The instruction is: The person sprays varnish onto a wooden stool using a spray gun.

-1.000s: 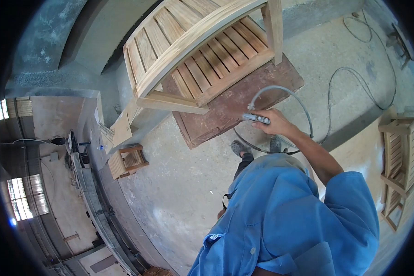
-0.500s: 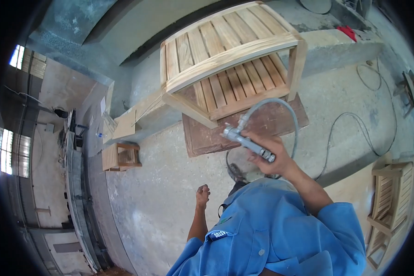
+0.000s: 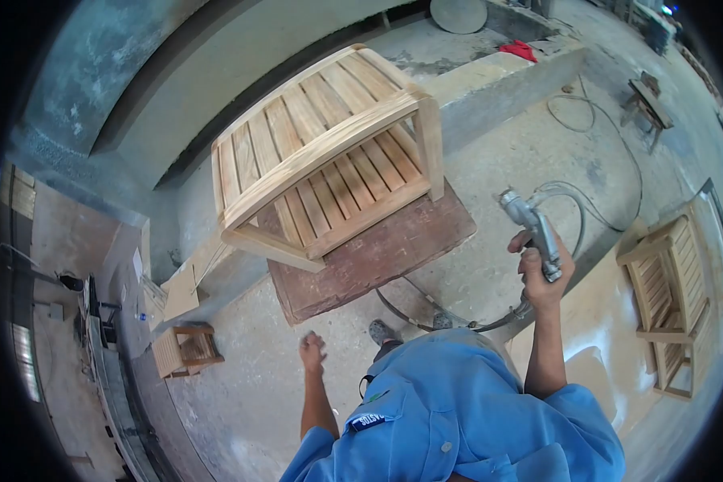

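My right hand [image 3: 548, 273] is wrapped round the handle of a metal spray gun [image 3: 530, 221], its head tilted up and to the left. A grey hose [image 3: 574, 193] loops from the gun down toward the floor by my feet. My left hand [image 3: 313, 351] hangs low over the floor with loosely curled fingers, a little apart, and holds nothing I can see. In front stands a slatted wooden bench [image 3: 317, 112] with a lower slatted shelf [image 3: 353, 193]. It rests on a reddish-brown board [image 3: 361, 261]. Neither hand touches the bench.
At the right are slatted wooden pieces [image 3: 671, 281]; a small wooden stool [image 3: 186, 351] stands at the left. A low concrete ledge [image 3: 498, 88] runs behind the bench, with a red cloth [image 3: 520, 51] on it. Hose and cable [image 3: 635, 161] lie across the floor.
My right hand has carried the spray gun to the right, away from the bench. The view has turned, so the bench appears further left and lower. My left hand stays low.
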`<act>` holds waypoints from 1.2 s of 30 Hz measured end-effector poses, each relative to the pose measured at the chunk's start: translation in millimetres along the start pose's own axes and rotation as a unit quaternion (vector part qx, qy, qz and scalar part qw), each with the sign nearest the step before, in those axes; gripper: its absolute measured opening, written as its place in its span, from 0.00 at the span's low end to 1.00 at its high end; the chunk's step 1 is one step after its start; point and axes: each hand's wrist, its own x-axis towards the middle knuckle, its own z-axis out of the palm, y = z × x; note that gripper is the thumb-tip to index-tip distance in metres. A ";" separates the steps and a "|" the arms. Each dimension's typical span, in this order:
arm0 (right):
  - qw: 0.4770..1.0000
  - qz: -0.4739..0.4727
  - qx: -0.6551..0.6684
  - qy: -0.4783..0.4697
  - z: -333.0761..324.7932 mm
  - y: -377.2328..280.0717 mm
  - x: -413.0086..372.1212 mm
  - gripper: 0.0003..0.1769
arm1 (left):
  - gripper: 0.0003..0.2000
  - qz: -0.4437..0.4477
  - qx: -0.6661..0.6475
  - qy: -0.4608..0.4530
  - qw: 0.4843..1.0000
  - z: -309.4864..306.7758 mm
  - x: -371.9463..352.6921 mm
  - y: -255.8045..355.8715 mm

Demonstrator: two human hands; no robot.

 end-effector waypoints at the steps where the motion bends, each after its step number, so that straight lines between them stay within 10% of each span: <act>1: 1.000 0.000 -0.004 0.006 -4.5 -0.2 -1.0 0.29 | 0.24 0.028 -0.004 0.009 1.000 1.3 12.0 27.2; 11: 0.997 0.058 0.049 -0.006 35.8 -21.1 -7.2 0.31 | 0.37 0.349 0.016 -0.051 0.936 37.0 96.6 243.3; 18: 0.933 0.010 0.185 -0.309 111.1 -75.2 1.6 0.29 | 0.32 0.367 -0.045 -0.087 0.925 41.5 99.6 244.2; 36: 0.924 -0.154 -0.051 -0.347 275.1 -196.0 146.2 0.33 | 0.24 0.363 -0.131 -0.153 0.910 51.7 120.0 211.5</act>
